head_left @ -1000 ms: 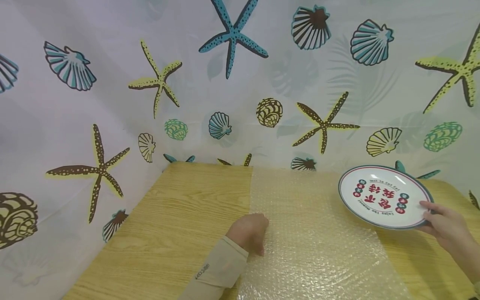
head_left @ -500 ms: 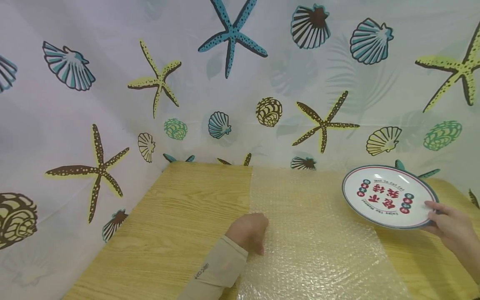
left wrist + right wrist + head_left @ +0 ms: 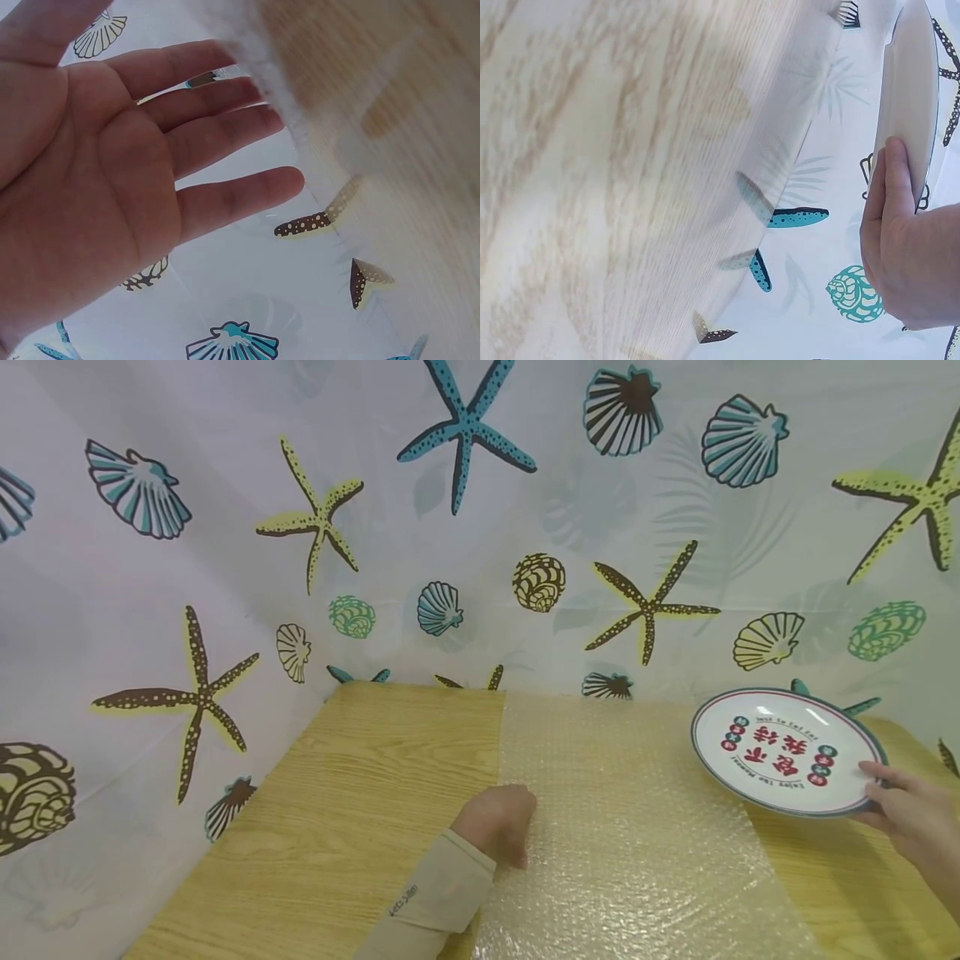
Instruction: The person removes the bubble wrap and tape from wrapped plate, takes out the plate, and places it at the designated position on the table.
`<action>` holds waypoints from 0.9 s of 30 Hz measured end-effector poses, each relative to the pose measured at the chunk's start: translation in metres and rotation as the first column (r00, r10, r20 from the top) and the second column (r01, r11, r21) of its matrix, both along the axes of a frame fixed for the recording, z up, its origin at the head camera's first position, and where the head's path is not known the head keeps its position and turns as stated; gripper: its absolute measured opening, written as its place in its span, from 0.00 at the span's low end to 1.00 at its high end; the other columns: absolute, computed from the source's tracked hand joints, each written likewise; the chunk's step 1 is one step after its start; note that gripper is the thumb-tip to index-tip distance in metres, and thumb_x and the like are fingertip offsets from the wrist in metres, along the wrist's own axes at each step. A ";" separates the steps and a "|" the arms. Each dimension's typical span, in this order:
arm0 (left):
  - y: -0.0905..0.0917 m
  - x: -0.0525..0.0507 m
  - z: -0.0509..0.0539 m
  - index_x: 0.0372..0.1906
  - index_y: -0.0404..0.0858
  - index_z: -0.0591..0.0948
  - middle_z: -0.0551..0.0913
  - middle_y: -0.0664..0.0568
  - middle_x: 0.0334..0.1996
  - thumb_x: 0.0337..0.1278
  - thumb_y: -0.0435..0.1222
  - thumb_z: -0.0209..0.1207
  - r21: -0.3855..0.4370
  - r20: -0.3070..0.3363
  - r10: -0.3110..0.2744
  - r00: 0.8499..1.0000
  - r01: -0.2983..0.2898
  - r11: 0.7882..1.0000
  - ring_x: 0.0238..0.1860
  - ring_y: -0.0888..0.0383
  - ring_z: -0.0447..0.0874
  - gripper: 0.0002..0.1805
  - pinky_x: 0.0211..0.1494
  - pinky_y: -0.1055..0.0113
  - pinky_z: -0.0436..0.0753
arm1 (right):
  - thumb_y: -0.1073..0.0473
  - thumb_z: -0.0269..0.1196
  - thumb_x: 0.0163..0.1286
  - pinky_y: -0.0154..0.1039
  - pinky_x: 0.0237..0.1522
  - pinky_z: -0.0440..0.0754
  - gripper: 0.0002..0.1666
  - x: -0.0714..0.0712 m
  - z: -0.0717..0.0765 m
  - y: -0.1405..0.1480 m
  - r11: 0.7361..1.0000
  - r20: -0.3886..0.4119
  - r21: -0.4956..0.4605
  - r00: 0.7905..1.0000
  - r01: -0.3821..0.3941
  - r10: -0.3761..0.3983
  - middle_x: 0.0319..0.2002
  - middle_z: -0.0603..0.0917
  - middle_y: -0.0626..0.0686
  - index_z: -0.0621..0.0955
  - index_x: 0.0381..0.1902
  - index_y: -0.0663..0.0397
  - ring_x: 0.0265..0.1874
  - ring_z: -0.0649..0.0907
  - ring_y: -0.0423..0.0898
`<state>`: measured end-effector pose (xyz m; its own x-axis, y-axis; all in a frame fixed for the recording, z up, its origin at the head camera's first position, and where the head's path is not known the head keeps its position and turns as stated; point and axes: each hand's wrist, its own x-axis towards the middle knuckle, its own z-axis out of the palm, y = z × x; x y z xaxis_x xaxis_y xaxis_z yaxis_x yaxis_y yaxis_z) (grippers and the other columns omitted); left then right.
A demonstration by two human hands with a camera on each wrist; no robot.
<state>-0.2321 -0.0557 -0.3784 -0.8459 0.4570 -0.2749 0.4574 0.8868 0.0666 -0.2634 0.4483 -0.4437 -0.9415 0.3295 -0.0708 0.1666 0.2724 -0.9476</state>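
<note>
A white plate (image 3: 843,739) with a blue-edged rim and red and blue printed characters is held off the table at the right, tilted toward me. My right hand (image 3: 911,810) pinches its near right rim, thumb on the face and fingers beneath. In the right wrist view, those fingers lie straight along the plate's pale underside (image 3: 911,90). A sheet of clear bubble wrap (image 3: 622,827) lies flat on the table. My left hand (image 3: 498,818) rests at its left edge, wrist bent; in the left wrist view its palm shows and the fingers (image 3: 232,199) are nearly straight, holding nothing.
A wood-grain table (image 3: 360,793) extends on both sides of the bubble wrap. Behind it and at the left hangs a white curtain (image 3: 480,560) printed with starfish and shells, close against the table's edges.
My right hand has drifted slightly to the right with the plate, away from the middle of the bubble wrap. The left hand and the bubble wrap stay where they were.
</note>
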 end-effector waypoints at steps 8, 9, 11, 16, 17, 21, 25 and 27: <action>-0.001 -0.001 -0.002 0.32 0.39 0.77 0.74 0.55 0.30 0.27 0.41 0.74 0.012 -0.003 -0.004 1.000 0.004 1.000 0.30 0.60 0.73 0.22 0.38 0.67 0.76 | 0.69 0.36 0.69 0.35 0.32 0.80 0.30 -0.001 -0.001 0.006 0.999 -0.031 -0.029 0.999 -0.041 0.040 0.52 0.51 0.79 0.45 0.67 0.63 0.24 0.76 0.30; -0.001 -0.001 -0.002 0.31 0.39 0.77 0.74 0.55 0.29 0.27 0.41 0.74 0.011 -0.006 -0.007 1.000 0.007 1.000 0.30 0.60 0.72 0.22 0.37 0.67 0.76 | 0.69 0.36 0.69 0.35 0.32 0.80 0.30 -0.001 -0.001 0.006 0.998 -0.040 -0.045 0.998 -0.048 0.046 0.51 0.50 0.79 0.44 0.67 0.63 0.24 0.77 0.30; -0.001 0.000 -0.002 0.31 0.39 0.77 0.73 0.55 0.28 0.27 0.41 0.74 0.012 -0.008 -0.009 1.000 0.009 1.000 0.29 0.61 0.71 0.21 0.36 0.68 0.75 | 0.69 0.36 0.69 0.35 0.31 0.80 0.30 0.000 -0.002 0.008 0.994 -0.057 -0.091 0.997 -0.055 0.050 0.51 0.49 0.79 0.45 0.67 0.62 0.24 0.77 0.31; -0.002 0.000 -0.001 0.31 0.39 0.76 0.73 0.55 0.27 0.27 0.41 0.74 0.017 -0.003 -0.014 1.000 0.014 1.000 0.28 0.61 0.71 0.22 0.36 0.68 0.75 | 0.69 0.37 0.69 0.35 0.29 0.80 0.31 -0.001 -0.006 0.014 0.974 -0.095 -0.221 0.995 -0.055 0.034 0.47 0.49 0.78 0.46 0.68 0.56 0.23 0.78 0.33; -0.002 0.000 -0.001 0.31 0.39 0.76 0.73 0.55 0.28 0.27 0.41 0.74 0.016 0.000 -0.015 1.000 0.015 1.000 0.28 0.61 0.71 0.22 0.37 0.68 0.75 | 0.69 0.37 0.69 0.35 0.29 0.80 0.31 -0.001 -0.007 0.014 0.972 -0.097 -0.231 0.995 -0.052 0.030 0.47 0.49 0.77 0.47 0.68 0.56 0.23 0.78 0.33; -0.002 -0.002 0.000 0.32 0.38 0.77 0.74 0.53 0.29 0.26 0.40 0.74 0.012 0.020 -0.007 1.000 0.007 1.000 0.30 0.60 0.72 0.22 0.38 0.66 0.76 | 0.69 0.37 0.69 0.35 0.28 0.80 0.31 -0.001 -0.006 0.016 0.978 -0.077 -0.206 0.997 -0.030 0.014 0.48 0.48 0.78 0.46 0.68 0.57 0.23 0.77 0.32; -0.001 -0.002 0.001 0.32 0.38 0.77 0.75 0.53 0.30 0.27 0.40 0.74 0.009 0.033 0.000 0.999 0.000 1.000 0.29 0.59 0.72 0.22 0.38 0.66 0.76 | 0.69 0.37 0.69 0.35 0.29 0.80 0.30 0.000 -0.005 0.017 0.987 -0.057 -0.163 0.998 -0.012 0.003 0.50 0.47 0.80 0.45 0.68 0.60 0.22 0.77 0.31; -0.001 -0.001 0.001 0.31 0.38 0.76 0.74 0.54 0.29 0.28 0.40 0.74 0.012 0.031 0.003 1.000 -0.003 1.000 0.29 0.60 0.71 0.21 0.38 0.66 0.76 | 0.70 0.36 0.68 0.35 0.28 0.80 0.31 0.000 -0.005 0.017 0.987 -0.058 -0.159 0.998 -0.009 -0.001 0.50 0.46 0.80 0.44 0.67 0.61 0.21 0.76 0.31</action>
